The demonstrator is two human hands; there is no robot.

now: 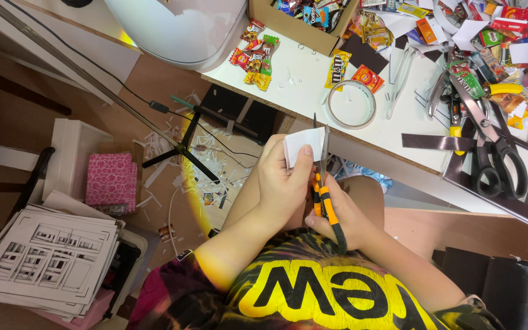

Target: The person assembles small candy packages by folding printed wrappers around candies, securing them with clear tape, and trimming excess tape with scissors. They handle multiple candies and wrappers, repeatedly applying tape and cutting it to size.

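Note:
My left hand [285,183] pinches a small white piece of paper [304,144] between thumb and fingers, just below the table edge. My right hand [337,214] grips a pair of scissors with orange-and-black handles [325,205]. Their thin blades [321,143] point up along the right edge of the paper. Both hands are held over my lap, close to my black and yellow shirt.
The white table [313,91] carries a tape roll [351,104], large black-handled scissors [497,153], pliers, candy wrappers [255,58], a cardboard box [297,24] and paper scraps. On the floor are a stack of cut white sheets [44,256], a pink patterned box [111,178], paper trimmings and a small black tripod [184,143].

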